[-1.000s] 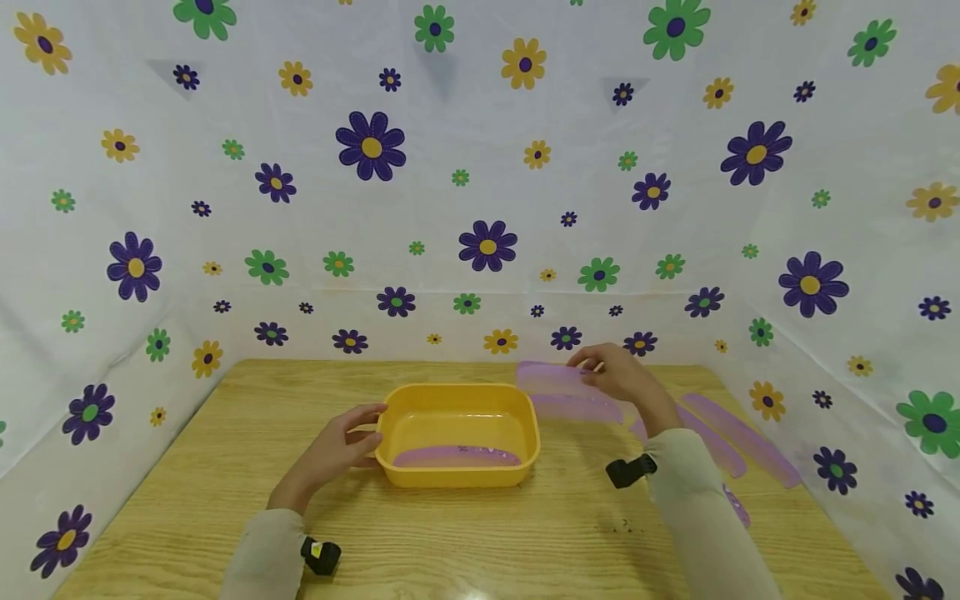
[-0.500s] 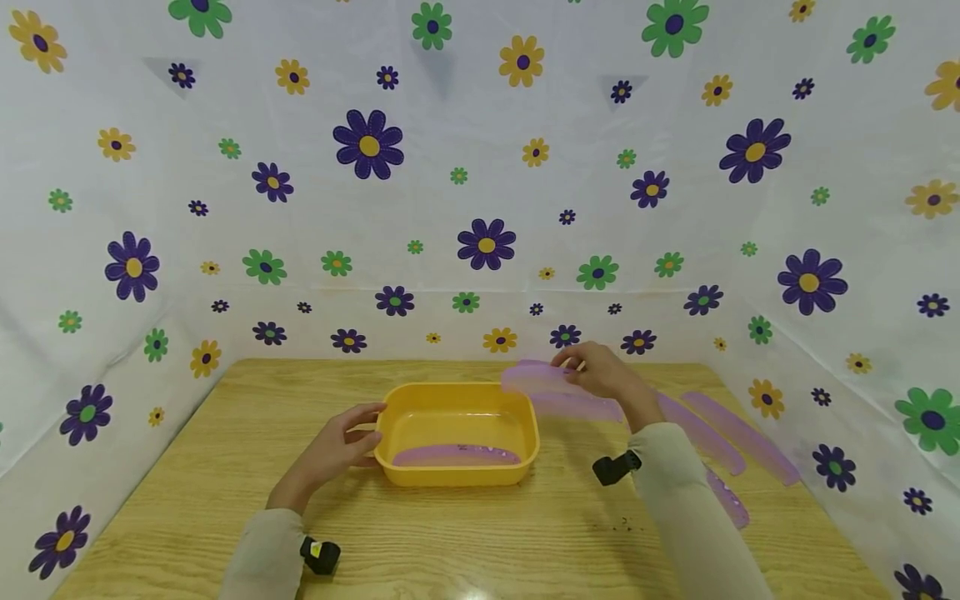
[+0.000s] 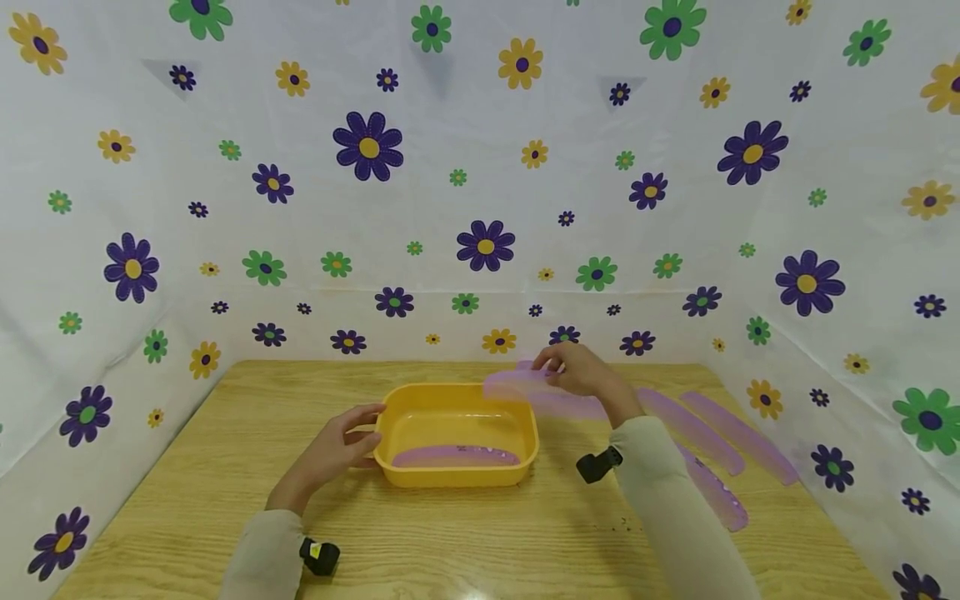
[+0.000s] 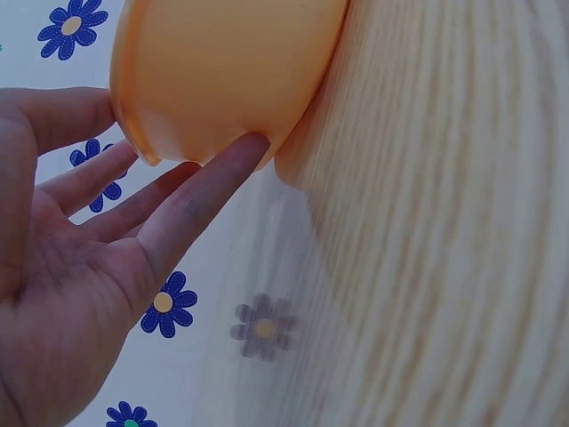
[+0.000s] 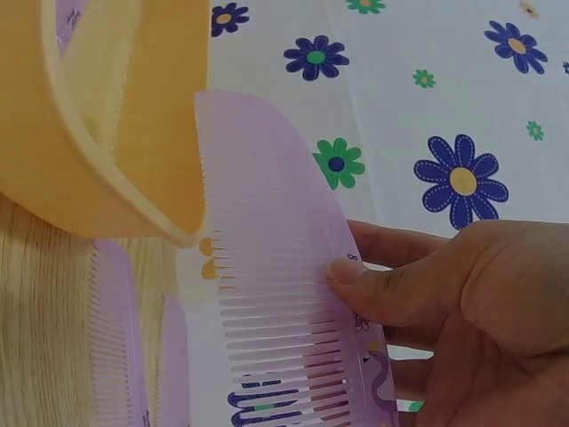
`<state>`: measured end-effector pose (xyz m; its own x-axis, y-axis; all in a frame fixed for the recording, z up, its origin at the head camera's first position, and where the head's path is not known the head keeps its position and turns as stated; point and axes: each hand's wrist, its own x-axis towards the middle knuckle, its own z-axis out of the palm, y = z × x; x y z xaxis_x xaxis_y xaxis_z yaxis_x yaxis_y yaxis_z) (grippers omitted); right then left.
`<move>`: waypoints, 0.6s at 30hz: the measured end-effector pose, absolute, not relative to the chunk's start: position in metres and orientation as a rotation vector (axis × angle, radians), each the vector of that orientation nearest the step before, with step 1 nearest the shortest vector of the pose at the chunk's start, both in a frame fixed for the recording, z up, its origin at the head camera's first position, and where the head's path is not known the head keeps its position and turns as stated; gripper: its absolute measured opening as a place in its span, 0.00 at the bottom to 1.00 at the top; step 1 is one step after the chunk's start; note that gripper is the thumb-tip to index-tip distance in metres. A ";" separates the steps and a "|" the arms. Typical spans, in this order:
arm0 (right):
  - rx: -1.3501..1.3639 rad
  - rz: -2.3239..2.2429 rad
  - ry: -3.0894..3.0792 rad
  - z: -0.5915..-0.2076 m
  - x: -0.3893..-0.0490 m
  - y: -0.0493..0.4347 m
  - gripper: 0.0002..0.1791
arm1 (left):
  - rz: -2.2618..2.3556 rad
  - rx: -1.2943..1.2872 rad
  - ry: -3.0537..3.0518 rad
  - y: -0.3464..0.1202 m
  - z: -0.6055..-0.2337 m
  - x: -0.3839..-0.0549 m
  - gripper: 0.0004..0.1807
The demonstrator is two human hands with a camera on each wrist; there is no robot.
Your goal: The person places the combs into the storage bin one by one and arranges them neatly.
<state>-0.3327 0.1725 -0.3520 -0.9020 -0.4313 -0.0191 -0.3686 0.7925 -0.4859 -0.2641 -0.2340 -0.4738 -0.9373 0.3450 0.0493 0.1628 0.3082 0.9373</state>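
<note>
My right hand [image 3: 581,371] pinches a translucent purple comb [image 5: 271,178] between thumb and fingers. Its far end reaches over the right back corner of a yellow plastic basin [image 3: 457,477], with the teeth facing the basin's side in the right wrist view. Another purple comb [image 3: 455,456] lies inside the basin along its near wall. At the basin's left end, my left hand [image 3: 330,454] touches the outer wall with spread, mostly straight fingers [image 4: 209,196].
Several more purple combs lie on the wooden table [image 3: 420,550] to the right, including one comb [image 3: 742,437] near the right edge and another comb [image 3: 716,492] partly behind the right sleeve. Dark specks [image 3: 622,525] dot the tabletop. A flower-print sheet [image 3: 480,200] encloses the table.
My right hand has moved left with the comb, bringing its end from behind the basin's right side to over its back corner. The left hand and basin stay put.
</note>
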 end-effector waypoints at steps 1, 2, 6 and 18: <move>-0.641 -0.729 2.845 -0.352 -0.333 0.171 0.15 | 1.694 0.470 2.407 -0.234 -0.474 -0.264 0.31; -0.641 -0.721 2.839 -0.351 -0.333 0.170 0.15 | 1.694 0.469 2.408 -0.234 -0.474 -0.264 0.31; -0.627 -0.694 2.826 -0.350 -0.333 0.164 0.15 | 1.688 0.458 2.413 -0.234 -0.473 -0.263 0.31; -0.594 -0.684 2.791 -0.351 -0.338 0.146 0.14 | 1.695 0.435 2.409 -0.233 -0.471 -0.262 0.31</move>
<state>-0.3380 0.1463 -0.3513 -0.8976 -0.4290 -0.1017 -0.3333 0.8113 -0.4803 -0.2620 -0.2327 -0.4710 -0.9441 0.3281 0.0330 0.1419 0.3140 0.9388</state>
